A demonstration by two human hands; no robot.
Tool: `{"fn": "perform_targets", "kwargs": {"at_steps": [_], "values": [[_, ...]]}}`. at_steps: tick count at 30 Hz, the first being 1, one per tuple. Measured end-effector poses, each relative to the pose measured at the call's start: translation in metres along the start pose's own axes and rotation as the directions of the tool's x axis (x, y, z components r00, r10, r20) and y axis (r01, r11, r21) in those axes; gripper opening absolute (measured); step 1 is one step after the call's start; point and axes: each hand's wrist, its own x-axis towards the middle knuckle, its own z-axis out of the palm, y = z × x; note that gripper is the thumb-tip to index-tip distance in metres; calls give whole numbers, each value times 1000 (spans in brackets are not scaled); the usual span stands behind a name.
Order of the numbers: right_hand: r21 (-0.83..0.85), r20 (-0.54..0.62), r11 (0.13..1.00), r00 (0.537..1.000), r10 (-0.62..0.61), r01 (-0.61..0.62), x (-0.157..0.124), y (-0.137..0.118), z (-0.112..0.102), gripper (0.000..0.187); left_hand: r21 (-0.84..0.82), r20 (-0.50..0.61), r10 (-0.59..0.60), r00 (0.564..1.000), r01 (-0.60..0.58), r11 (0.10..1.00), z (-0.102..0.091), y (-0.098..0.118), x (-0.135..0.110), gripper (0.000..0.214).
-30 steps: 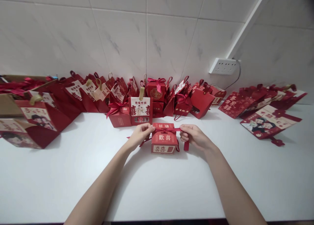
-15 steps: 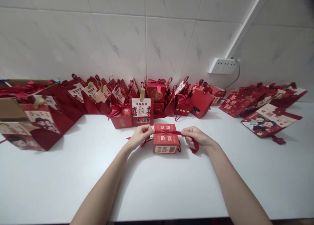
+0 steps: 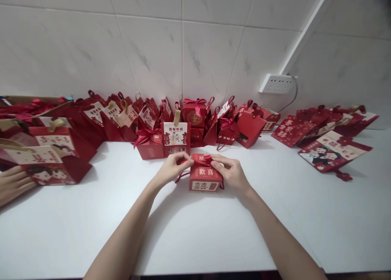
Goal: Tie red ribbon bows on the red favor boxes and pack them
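Note:
A small red gift box [image 3: 205, 178] with pale lettering stands on the white table in front of me. Across its top runs a red ribbon [image 3: 204, 161], looped near the middle. At the box's left edge my left hand [image 3: 174, 166] pinches the ribbon between thumb and forefinger. My right hand [image 3: 229, 171] is closed over the upper right side of the box, its fingertips at the ribbon loop. A thin red cord shows at both sides of the box. The exact hold of the right fingertips is partly hidden.
Several red gift boxes [image 3: 149, 143] line the tiled wall. More boxes [image 3: 336, 149] stand at the right. Another person's hand [image 3: 16, 184] touches a box [image 3: 50, 166] at the far left, near an open carton of ribbons. A power strip [image 3: 277, 84] hangs on the wall.
My right hand has moved left, from pulling the ribbon's end outward to the box's top. A loop now stands there. Another person's hand has appeared at the left, and the box there has shifted.

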Motion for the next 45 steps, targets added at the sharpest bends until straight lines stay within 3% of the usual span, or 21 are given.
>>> {"fn": "perform_targets", "kwargs": {"at_steps": [3, 6, 8, 10, 12, 14, 16, 19, 24, 27, 31, 34, 37, 40, 42, 43, 45], "values": [[-58, -132, 998, 991, -26, 19, 0, 4, 14, 18, 127, 39, 49, 998, -54, 990, -8, 8, 0, 25], [-77, -192, 996, 979, -64, 50, 1, 7, 19, 17, 324, 100, 160, 982, -184, 928, -17, 22, 5, 18], [-73, -193, 995, 978, -77, 64, 2, 8, 20, 19, 501, 192, 242, 951, -307, 809, -22, 33, 10, 14], [-63, -187, 996, 980, -76, 65, 2, 9, 19, 20, 665, 286, 293, 912, -409, 625, -24, 43, 14, 13], [-54, -187, 997, 981, -59, 50, 2, 10, 20, 19, 766, 345, 313, 885, -458, 451, -22, 51, 18, 17], [-22, -202, 1000, 979, -18, 14, 2, 12, 21, 13, 808, 364, 298, 882, -458, 370, -19, 54, 20, 20], [32, -235, 999, 971, 37, -30, 2, 14, 23, 12, 812, 352, 238, 905, -422, 404, -17, 54, 20, 20], [100, -269, 993, 959, 91, -67, 3, 16, 25, 23, 750, 317, 148, 937, -343, 565, -19, 50, 21, 18], [85, -256, 994, 963, 82, -62, 4, 15, 25, 19, 488, 365, 42, 930, -229, 842, -34, 49, 16, 19], [73, -242, 996, 968, 67, -51, 5, 14, 25, 16, 453, 375, -58, 925, -129, 882, -39, 53, 14, 21], [69, -225, 997, 974, 32, -16, 5, 15, 26, 11, 602, 414, -85, 906, -202, 773, -37, 53, 17, 17], [67, -212, 998, 977, 26, -12, 5, 14, 25, 8, 765, 424, -86, 902, -305, 567, -37, 49, 17, 10], [56, -213, 998, 977, 27, -15, 5, 13, 24, 7, 867, 415, -115, 902, -354, 351, -47, 39, 3, 17], [45, -213, 999, 977, 26, -17, 4, 11, 23, 6, 947, 304, -347, 887, -242, 211, -65, 27, -19, 19], [39, -209, 999, 978, 25, -18, 4, 10, 23, 5, 979, 173, -517, 838, -91, 181, -72, 23, -30, 31], [36, -206, 999, 978, 25, -18, 4, 10, 23, 5, 978, 144, -551, 822, -32, 208, -73, 24, -33, 33], [29, -203, 999, 979, 24, -19, 3, 10, 23, 4, 935, 181, -481, 858, 2, 355, -66, 28, -32, 27]]}}
